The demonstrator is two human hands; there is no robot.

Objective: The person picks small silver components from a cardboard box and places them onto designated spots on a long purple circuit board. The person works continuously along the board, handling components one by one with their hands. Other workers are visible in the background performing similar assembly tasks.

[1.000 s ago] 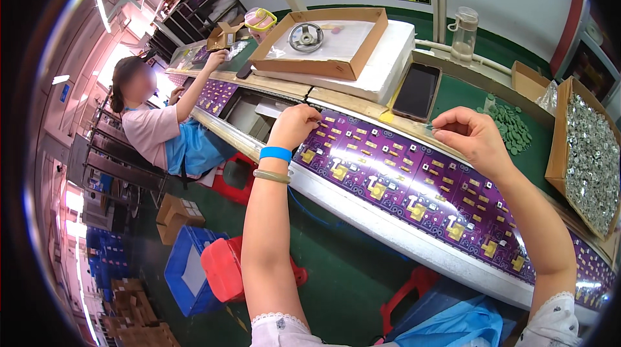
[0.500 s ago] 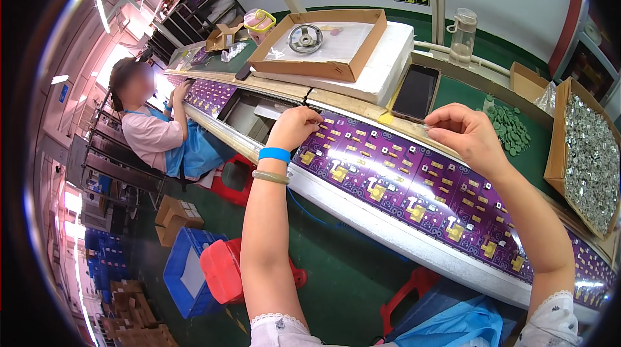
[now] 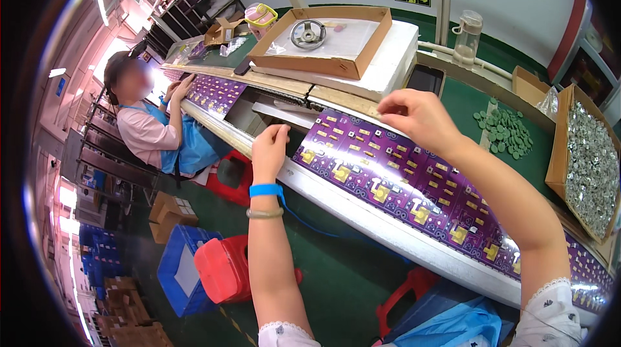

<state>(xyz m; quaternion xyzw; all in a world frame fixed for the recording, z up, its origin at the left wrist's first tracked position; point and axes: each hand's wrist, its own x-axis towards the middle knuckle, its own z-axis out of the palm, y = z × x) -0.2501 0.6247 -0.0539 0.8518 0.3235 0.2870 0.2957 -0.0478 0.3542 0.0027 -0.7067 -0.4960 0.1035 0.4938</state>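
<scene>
A purple circuit board panel [image 3: 388, 172], dotted with small gold and metal parts, lies along the conveyor rail in front of me. Off its left end, above the rail, is my left hand [image 3: 268, 149], its fingertips pressed together; anything in them is too small to make out. My right hand [image 3: 420, 117] hovers over the far edge of the panel, thumb and fingers pinched. What it may hold is hidden. Behind my right hand, a phone [image 3: 425, 79] is partly covered. Green discs [image 3: 504, 130] lie piled on the green bench to the right.
A cardboard box [image 3: 585, 166] full of small metal parts stands at far right. Beyond the rail, a cardboard tray [image 3: 323, 43] with a handwheel [image 3: 308, 34] rests on white foam. A co-worker [image 3: 145, 114] handles another purple panel [image 3: 217, 94] at left. A red stool [image 3: 223, 269] stands below.
My left hand has drawn back left, away from the panel's end. My right hand has moved left and now covers part of the phone. The co-worker's panel reaches slightly nearer to me.
</scene>
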